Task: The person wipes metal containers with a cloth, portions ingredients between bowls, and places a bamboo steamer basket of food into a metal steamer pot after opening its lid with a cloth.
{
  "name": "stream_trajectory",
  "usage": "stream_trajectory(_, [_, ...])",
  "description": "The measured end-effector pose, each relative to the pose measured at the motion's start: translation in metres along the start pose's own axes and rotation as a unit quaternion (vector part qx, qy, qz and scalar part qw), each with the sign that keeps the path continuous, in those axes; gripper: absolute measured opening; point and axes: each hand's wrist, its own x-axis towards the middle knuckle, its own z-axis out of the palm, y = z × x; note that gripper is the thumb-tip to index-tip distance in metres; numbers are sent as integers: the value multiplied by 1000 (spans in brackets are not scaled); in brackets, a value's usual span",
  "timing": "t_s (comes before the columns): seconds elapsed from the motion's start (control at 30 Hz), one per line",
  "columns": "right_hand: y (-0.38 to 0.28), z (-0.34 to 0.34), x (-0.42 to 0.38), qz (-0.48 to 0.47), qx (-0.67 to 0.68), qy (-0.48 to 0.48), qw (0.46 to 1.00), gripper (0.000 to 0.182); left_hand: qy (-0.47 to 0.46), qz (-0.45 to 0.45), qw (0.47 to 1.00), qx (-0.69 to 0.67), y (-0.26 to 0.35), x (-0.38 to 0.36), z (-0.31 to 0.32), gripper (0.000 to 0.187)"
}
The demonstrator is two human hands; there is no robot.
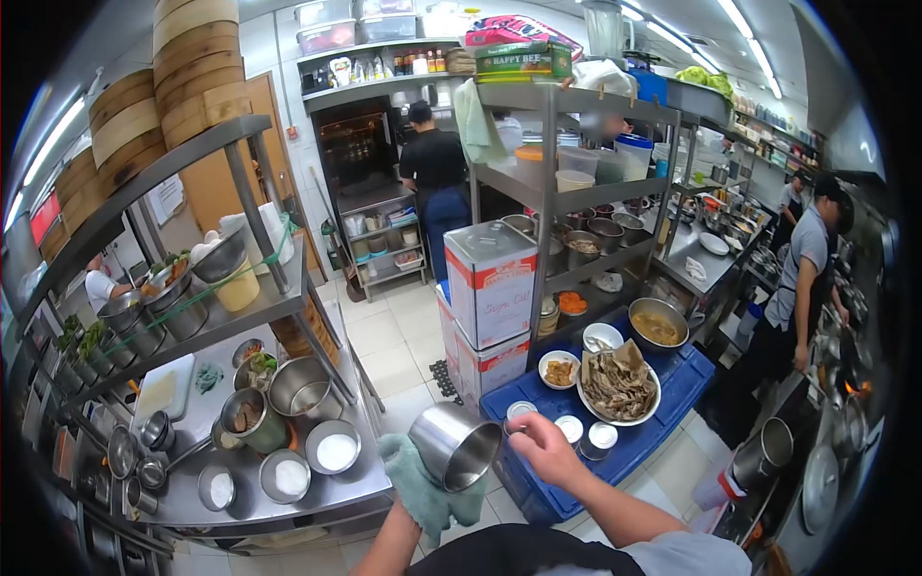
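A stainless steel pot (447, 444) is tilted in front of me, its mouth turned to the right and towards me. My left hand (403, 514) grips it from the left and below through a green cloth (437, 504), which hides most of the fingers. Just right of the pot's rim is my right hand (545, 449), its fingers curled and closed; whether anything is in them is hidden. Beyond that hand, several white-topped cans (600, 437) stand on a blue lidded container (663, 408), beside a large bowl of brown strips (619, 384).
To my left, a steel counter (182, 480) bears bowls of white powder (333, 448) and a deep pot (254, 420). Stacked oil tins (490, 288) stand ahead beside a steel shelf (600, 197). One person (437, 173) works at the back, another (807, 269) by the stoves at right.
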Motion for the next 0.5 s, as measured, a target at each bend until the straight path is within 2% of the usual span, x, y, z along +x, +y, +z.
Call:
stream_trajectory(0.03, [20, 3, -2, 33, 62, 40, 997, 42, -17, 14, 998, -51, 2, 2, -2, 57])
stream_trajectory(0.07, [36, 9, 1, 29, 61, 36, 997, 42, -35, 30, 994, -102, 4, 3, -3, 56])
stream_trajectory(0.13, [80, 31, 7, 92, -139, 45, 985, 49, -45, 19, 993, -110, 20, -6, 28, 61])
stream_trajectory(0.17, [141, 57, 17, 172, -1, -6, 985, 53, -44, 30, 994, -99, 19, -3, 25, 61])
stream_trajectory(0.2, [187, 80, 28, 246, 136, -54, 958, 57, -42, 43, 994, -88, 17, 3, 24, 62])
stream_trajectory(0.23, [172, 86, 28, 64, -83, -138, 985, 57, -42, 57, 994, -77, 16, 7, 22, 62])
stream_trajectory(0.27, [145, 89, 30, -122, -296, -209, 924, 56, -39, 73, 994, -67, 17, 13, 20, 63])
stream_trajectory(0.3, [126, 100, 39, 47, 162, -234, 957, 55, -36, 90, 994, -51, 17, 17, 18, 63])
stream_trajectory(0.33, [104, 91, 45, 109, 386, -211, 891, 54, -31, 114, 993, -29, 19, 21, 17, 64])
stream_trajectory(0.37, [82, 82, 52, 162, 588, -173, 773, 54, -27, 140, 990, -4, 21, 23, 14, 65])
stream_trajectory(0.4, [45, 53, 55, 127, 590, -144, 784, 54, -24, 171, 984, 34, 25, 22, 9, 65])
stream_trajectory(0.43, [0, 23, 50, 106, 611, -167, 766, 55, -29, 203, 976, 80, 28, 21, 3, 66])
stream_trajectory(0.47, [-11, 5, 54, 58, 586, -162, 792, 55, -43, 231, 964, 126, 29, 21, -4, 67])
stream_trajectory(0.5, [-15, -2, 58, 42, 577, -180, 795, 54, -75, 242, 952, 175, 27, 25, -14, 66])
